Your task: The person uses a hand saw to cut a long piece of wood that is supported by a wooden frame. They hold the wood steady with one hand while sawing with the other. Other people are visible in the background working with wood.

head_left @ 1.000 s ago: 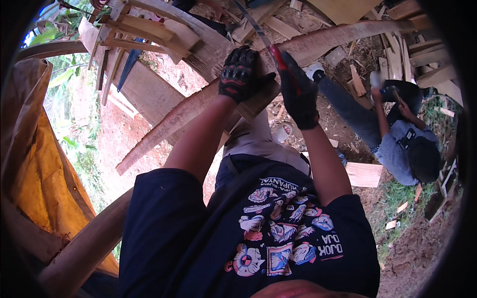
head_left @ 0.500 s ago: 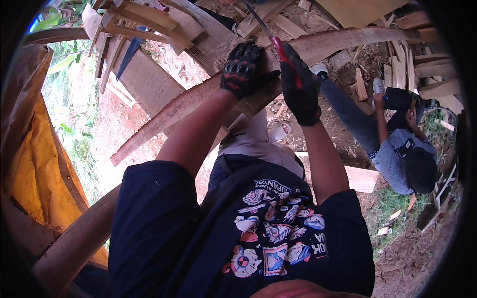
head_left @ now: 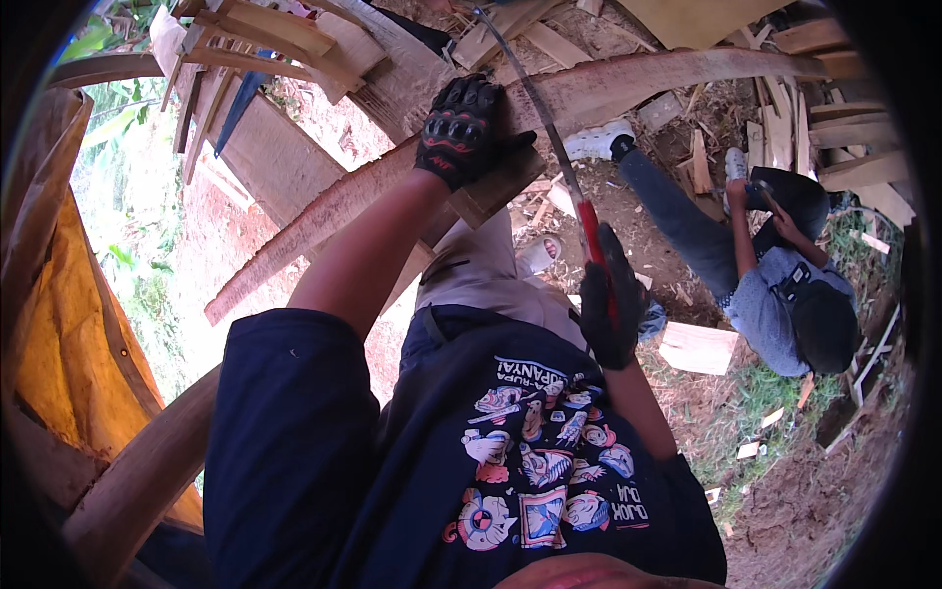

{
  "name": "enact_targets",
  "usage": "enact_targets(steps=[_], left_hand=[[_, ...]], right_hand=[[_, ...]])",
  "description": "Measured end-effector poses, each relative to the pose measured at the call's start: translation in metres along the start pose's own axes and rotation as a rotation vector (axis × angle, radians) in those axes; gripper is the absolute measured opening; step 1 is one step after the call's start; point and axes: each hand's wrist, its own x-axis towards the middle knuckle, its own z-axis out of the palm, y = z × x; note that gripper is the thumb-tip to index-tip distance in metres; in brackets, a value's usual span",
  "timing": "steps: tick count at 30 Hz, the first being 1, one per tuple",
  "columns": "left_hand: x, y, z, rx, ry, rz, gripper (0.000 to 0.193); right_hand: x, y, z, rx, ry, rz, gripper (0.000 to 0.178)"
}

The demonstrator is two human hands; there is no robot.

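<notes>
A long rough wooden plank (head_left: 638, 86) runs across in front of me, bending with the lens from the lower left to the upper right. My left hand (head_left: 459, 133), in a black glove with red trim, grips its top, with fingers over the far side and the thumb pointing right. The red handle of a handsaw (head_left: 590, 234) is in my right hand (head_left: 610, 304), also gloved in black, close to my waist. Its thin dark blade slants up and away across the plank, right of my left hand. Whether the teeth touch the wood cannot be made out.
Below my left hand lies a shorter wood block (head_left: 498, 188). Stacked boards (head_left: 285, 44) stand at the far left, with more planks (head_left: 863, 147) at the right. Another person (head_left: 785, 285) sits at the right, one leg stretched toward the plank. An orange tarp (head_left: 78, 344) hangs at left.
My right hand has pulled the saw back toward my body, so more blade shows on the near side of the plank. My left hand stays on the plank.
</notes>
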Motion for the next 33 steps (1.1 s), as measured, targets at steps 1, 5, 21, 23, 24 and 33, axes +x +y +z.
enact_targets(steps=[1, 5, 21, 23, 24, 33], left_hand=[[0.000, -0.001, 0.000, -0.005, -0.010, 0.001, 0.082], [0.002, -0.007, 0.007, -0.045, -0.014, 0.023, 0.085], [0.002, 0.003, -0.012, -0.054, -0.065, -0.038, 0.086], [-0.002, 0.001, -0.009, -0.067, -0.074, -0.053, 0.085], [0.002, 0.003, -0.006, -0.082, -0.079, -0.029, 0.085], [0.006, -0.004, -0.001, -0.001, -0.017, -0.006, 0.076]], right_hand=[[0.024, 0.001, 0.012, -0.012, -0.001, -0.012, 0.043], [0.158, 0.026, 0.081, 0.131, 0.258, -0.380, 0.044], [0.002, 0.009, -0.006, 0.019, -0.036, 0.024, 0.044], [0.059, 0.017, 0.029, -0.028, 0.029, -0.178, 0.044], [0.095, 0.023, 0.050, -0.074, 0.147, -0.405, 0.043], [0.126, 0.025, 0.075, 0.037, 0.235, -0.333, 0.043]])
